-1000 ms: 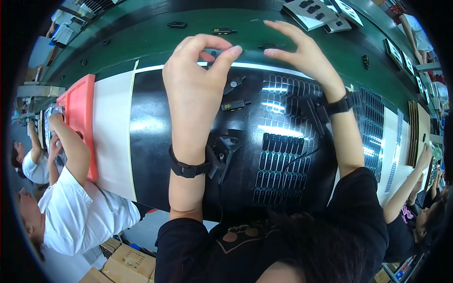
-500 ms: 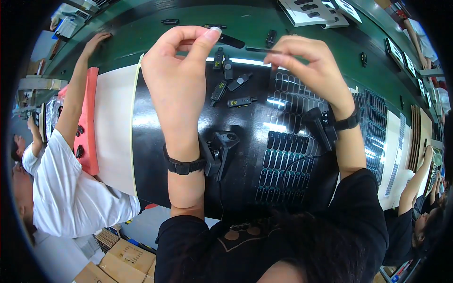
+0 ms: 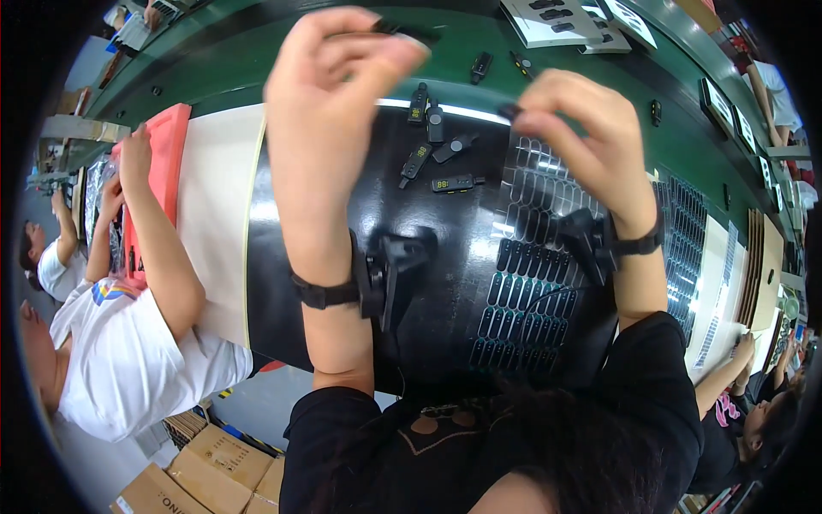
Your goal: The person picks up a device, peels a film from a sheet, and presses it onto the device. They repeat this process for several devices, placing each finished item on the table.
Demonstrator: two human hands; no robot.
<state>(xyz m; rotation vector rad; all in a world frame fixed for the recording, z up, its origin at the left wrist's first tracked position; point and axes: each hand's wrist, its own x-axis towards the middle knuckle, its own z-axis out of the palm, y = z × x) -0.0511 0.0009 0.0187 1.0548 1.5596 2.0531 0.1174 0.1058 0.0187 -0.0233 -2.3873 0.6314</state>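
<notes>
My left hand (image 3: 342,68) is raised over the far edge of the black mat, its fingers closed on a slim black device (image 3: 409,32), which is blurred by motion. My right hand (image 3: 586,128) is also closed, to the right and nearer. From its fingertips sticks a short dark end of a thin dark stick-like piece (image 3: 510,111). Between and below the hands, several small black devices (image 3: 452,183) lie loosely grouped on the black mat (image 3: 419,300), some with lit yellow-green digits. Beside them, under my right wrist, is a sheet of dark oval stickers (image 3: 524,295), its upper part transparent and peeled bare.
Past the mat runs a green surface (image 3: 231,77) bearing more black devices (image 3: 481,67) and white printed boxes (image 3: 548,24). A co-worker in a white shirt (image 3: 154,360) reaches into a red tray (image 3: 171,154) at left. More sticker sheets (image 3: 681,231) lie at right; cartons (image 3: 218,463) stand below left.
My left hand has moved up and away with the black device. My right hand has shifted slightly right and down, apart from it. The left co-worker's arm has drawn back to the red tray.
</notes>
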